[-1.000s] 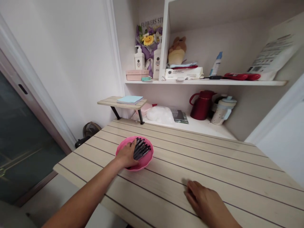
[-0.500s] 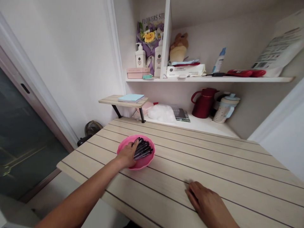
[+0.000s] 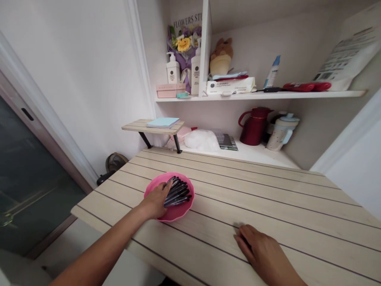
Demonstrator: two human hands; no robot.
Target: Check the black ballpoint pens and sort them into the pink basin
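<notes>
A pink bowl [image 3: 178, 210] stands on the pale slatted wooden table [image 3: 268, 190], left of the middle. Several dark pens [image 3: 177, 191] lie fanned out inside it. My left hand [image 3: 155, 201] reaches over the bowl's near-left rim, its fingers curled over the pens' near ends. My right hand [image 3: 262, 252] lies flat, palm down, on the table near the front edge, fingers stretched out and holding nothing.
A small raised shelf [image 3: 151, 128] with a light blue notebook [image 3: 163, 122] stands at the table's back left. Behind are a red jug [image 3: 254, 126], a white kettle [image 3: 281, 133] and a wall shelf [image 3: 258, 95] with bottles and boxes. A fan [image 3: 114, 162] sits on the floor at left.
The view has shifted a little. My left hand stays on the pens in the bowl, which have fanned slightly. My right hand has not moved on the table.
</notes>
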